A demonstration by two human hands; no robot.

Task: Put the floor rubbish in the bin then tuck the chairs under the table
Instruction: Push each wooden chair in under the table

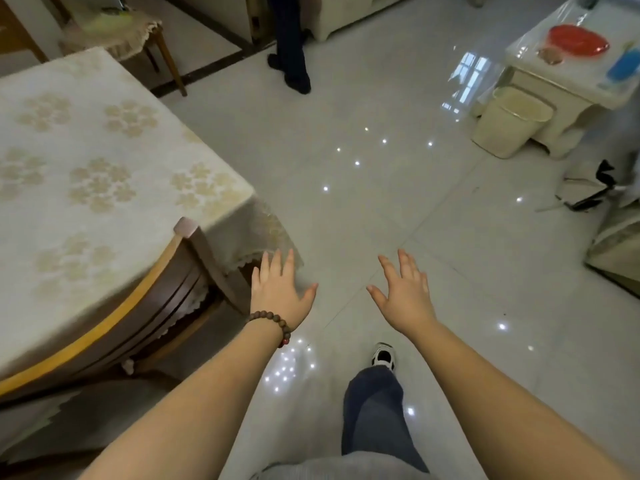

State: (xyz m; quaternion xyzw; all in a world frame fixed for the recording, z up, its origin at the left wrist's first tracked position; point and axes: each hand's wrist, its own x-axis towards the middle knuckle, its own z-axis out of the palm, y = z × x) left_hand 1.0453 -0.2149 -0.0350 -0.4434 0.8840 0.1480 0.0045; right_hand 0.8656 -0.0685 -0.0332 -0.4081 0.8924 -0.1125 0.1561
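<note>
The table on the left wears a cream flower-patterned cloth. A wooden chair with a curved back stands pushed in against its near side. My left hand, with a bead bracelet at the wrist, hovers open just right of the chair's back post, touching nothing. My right hand is held out open over the bare floor, fingers spread. A cream bin stands at the far right beside a low table. I see no rubbish on the tiles near my hands.
Another person's legs stand at the far end. A second wooden chair with a lace cover is at the back left. The low table holds a red dish. A black item lies by the right-hand furniture.
</note>
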